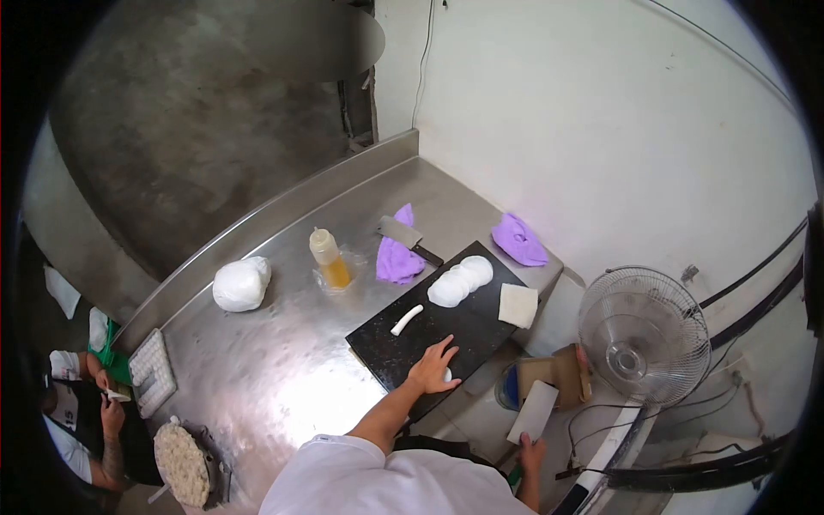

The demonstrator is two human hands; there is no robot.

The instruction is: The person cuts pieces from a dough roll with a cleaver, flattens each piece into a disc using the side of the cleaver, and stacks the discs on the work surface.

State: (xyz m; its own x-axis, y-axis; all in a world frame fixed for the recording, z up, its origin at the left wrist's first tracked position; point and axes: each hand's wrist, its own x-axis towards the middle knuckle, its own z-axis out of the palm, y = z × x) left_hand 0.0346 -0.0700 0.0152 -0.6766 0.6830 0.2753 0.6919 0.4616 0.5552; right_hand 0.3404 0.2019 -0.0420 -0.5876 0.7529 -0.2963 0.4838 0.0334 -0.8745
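Note:
My left hand (434, 367) lies flat with its fingers spread on the black board (378, 342). A small white dough piece (447, 375) shows partly under the palm. Farther up the board lies a short dough roll (407, 320), apart from the hand. Several thin white dough rounds (461, 281) overlap at the far end. Beyond the board's right edge, low beside my body, my right hand (532, 452) is closed on a broad-bladed cleaver (535, 410). A folded cream cloth (518, 305) sits at the board's right edge.
Another cleaver (400, 233) rests on a purple cloth (399, 260), near an oil bottle (330, 259). A white wrapped bundle (241, 284) and a pan of filling (182, 465) stand leftward. A co-worker (86, 421) is at far left; a fan (644, 335) stands right.

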